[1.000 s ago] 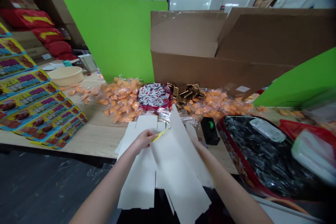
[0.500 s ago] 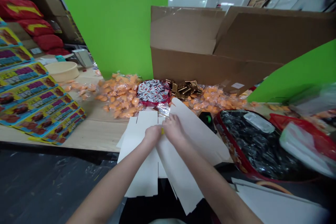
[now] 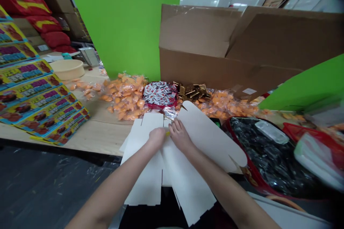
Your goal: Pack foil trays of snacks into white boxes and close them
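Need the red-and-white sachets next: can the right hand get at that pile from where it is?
Probably yes. The right hand rests on the white carton blank, and the red-and-white sachets lie just beyond its far edge on the table, uncovered. Only the low, flat blank lies between them.

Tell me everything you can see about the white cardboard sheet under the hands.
The white cardboard sheet is a flat, die-cut box blank with slits, flaps and one rounded tab. It looks like thin, matt card. It lies at the near edge of the wooden table, partly overhanging it. The left hand and right hand press on its middle.
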Tool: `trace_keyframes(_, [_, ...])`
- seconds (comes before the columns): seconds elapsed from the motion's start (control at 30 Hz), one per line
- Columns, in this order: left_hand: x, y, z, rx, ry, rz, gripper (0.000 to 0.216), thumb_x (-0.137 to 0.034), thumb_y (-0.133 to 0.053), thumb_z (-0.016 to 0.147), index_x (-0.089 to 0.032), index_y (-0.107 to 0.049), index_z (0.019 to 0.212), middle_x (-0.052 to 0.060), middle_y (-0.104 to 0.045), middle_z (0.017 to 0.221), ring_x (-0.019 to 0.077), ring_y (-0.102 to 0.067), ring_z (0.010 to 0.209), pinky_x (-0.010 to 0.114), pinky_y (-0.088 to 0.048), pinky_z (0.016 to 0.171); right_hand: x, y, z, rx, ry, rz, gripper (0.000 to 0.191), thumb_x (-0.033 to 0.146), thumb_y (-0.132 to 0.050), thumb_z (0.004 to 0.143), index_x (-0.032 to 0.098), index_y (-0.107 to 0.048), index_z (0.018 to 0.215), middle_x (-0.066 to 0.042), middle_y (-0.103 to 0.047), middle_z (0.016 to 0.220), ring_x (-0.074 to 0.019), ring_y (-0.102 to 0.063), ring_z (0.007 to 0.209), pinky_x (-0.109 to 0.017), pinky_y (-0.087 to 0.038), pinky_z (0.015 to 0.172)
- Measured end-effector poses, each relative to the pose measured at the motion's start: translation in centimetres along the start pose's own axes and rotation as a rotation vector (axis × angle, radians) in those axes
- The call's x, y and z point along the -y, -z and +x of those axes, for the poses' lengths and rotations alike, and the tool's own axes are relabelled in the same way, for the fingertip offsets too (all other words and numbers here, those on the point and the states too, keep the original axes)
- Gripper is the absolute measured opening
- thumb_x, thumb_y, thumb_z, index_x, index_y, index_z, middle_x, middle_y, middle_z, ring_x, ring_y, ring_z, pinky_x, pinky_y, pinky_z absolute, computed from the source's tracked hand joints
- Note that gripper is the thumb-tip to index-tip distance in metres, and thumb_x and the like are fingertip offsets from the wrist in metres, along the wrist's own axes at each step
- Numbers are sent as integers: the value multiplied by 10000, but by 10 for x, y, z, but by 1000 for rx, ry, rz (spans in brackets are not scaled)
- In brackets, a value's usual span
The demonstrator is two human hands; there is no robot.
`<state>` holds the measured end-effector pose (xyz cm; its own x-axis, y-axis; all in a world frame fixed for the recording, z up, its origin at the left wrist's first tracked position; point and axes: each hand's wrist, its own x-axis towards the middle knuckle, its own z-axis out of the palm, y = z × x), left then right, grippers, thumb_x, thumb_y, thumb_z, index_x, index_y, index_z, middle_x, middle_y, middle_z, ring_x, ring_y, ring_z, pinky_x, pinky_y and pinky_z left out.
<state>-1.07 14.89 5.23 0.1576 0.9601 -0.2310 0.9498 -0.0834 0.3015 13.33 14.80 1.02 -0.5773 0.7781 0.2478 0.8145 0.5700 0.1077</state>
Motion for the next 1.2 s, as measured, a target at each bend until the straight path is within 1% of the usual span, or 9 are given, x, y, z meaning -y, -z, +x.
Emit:
trace_keyframes(0.17, [14,-4,-91,-95,-322,-84,652,-31,-453,822,-247,-335,1426,102,-501,1346,199,-509,1218,325,-452,970,31,18,-100,98,-314,-12,292,95,-539,849,157,-613,1124,-106,-645,898,-236,-604,822,-349,-504,725])
trace_keyframes(0.27, [7,-50,-139,16,-620,-29,392,-153,-592,797,-251,-575,1176,88,-571,1256,212,-626,959,314,-523,784,48,14,-143,156,-416,13,317,65,-543,832,156,-615,1127,-117,-660,951,-259,-626,883,-355,-524,744])
trace_keyframes(0.37, [0,-87,-144,-111,-486,-121,191,-248,-458,932,-204,-623,844,43,-656,897,170,-629,826,263,-507,730,57,17,-161,146,-430,193,420,75,-457,875,133,-533,1284,-139,-662,1048,-283,-610,1024,-426,-501,886])
trace_keyframes(0.47, [3,-101,-123,-321,-159,-168,285,-248,-307,989,-190,-581,1043,38,-656,856,154,-634,788,256,-507,706,41,43,-177,276,-299,563,379,139,-451,888,150,-568,1249,-127,-647,1160,-252,-582,1122,-393,-466,957])
trace_keyframes(0.6, [13,-96,-112,-249,-304,-78,263,-183,-372,958,-213,-585,1110,46,-687,943,169,-646,851,297,-509,792,-10,85,-199,688,-348,935,234,379,-625,805,221,-688,965,-19,-715,815,-182,-666,745,-251,-503,651])
trace_keyframes(0.67, [15,-91,-120,-171,-448,-64,296,-242,-510,908,-247,-562,1200,63,-654,1158,196,-615,1037,323,-485,907,-26,86,-193,538,-557,931,400,430,-716,708,218,-665,1043,-23,-714,832,-191,-655,735,-266,-502,668])
trace_keyframes(0.83, [10,-107,-152,-200,-496,99,1094,-395,-831,569,-164,-264,1475,190,-344,1504,462,-152,1413,655,-230,1099,1,37,-147,-28,-1023,1279,550,645,-465,827,152,-702,887,-115,-711,905,-254,-652,918,-378,-502,888])
trace_keyframes(1.03, [-3,-123,-150,-480,-335,-308,275,-159,-469,890,-191,-656,1089,130,-460,1410,289,-424,1331,438,-454,1027,3,37,-164,-29,-1026,1460,503,617,-566,803,208,-695,1067,-77,-636,1233,-256,-501,1255,-430,-317,1122])
trace_keyframes(1.2, [-18,-103,-114,-622,79,-606,295,-353,-564,873,-172,-591,1104,113,-589,1135,224,-627,979,391,-556,808,16,14,-169,-110,-950,1268,536,539,-584,814,184,-603,1216,-116,-617,1248,-252,-475,1276,-440,-308,1125])
